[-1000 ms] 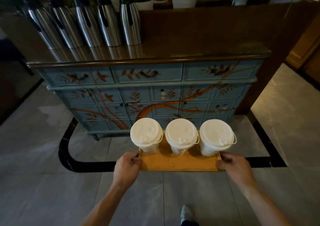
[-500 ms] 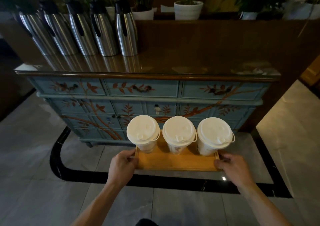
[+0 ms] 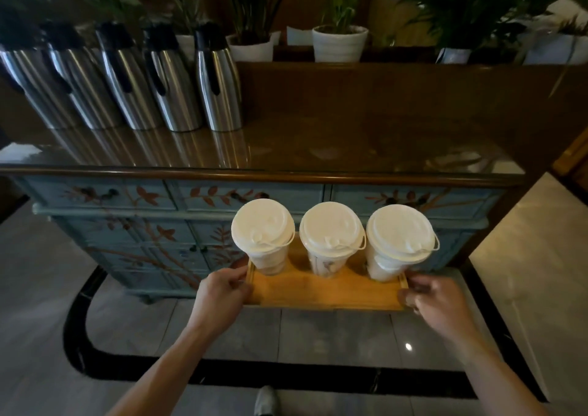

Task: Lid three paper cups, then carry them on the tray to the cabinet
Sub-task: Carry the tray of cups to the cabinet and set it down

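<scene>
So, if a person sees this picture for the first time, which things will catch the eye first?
First, the three white lidded cups in a row on the wooden tray, held at each end by the left hand and right hand. Behind them stands the blue painted cabinet, with five steel flasks lined up on its glossy top at the left.

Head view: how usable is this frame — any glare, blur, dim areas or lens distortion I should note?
Head view: dim overall; the glossy cabinet top mirrors the steel flasks, and a small glare spot sits on the floor tile. Wide-angle bending bows the cabinet edge and fans the flasks outward. The right hand is motion-smeared; the lidded cups and tray stay readable.
</scene>
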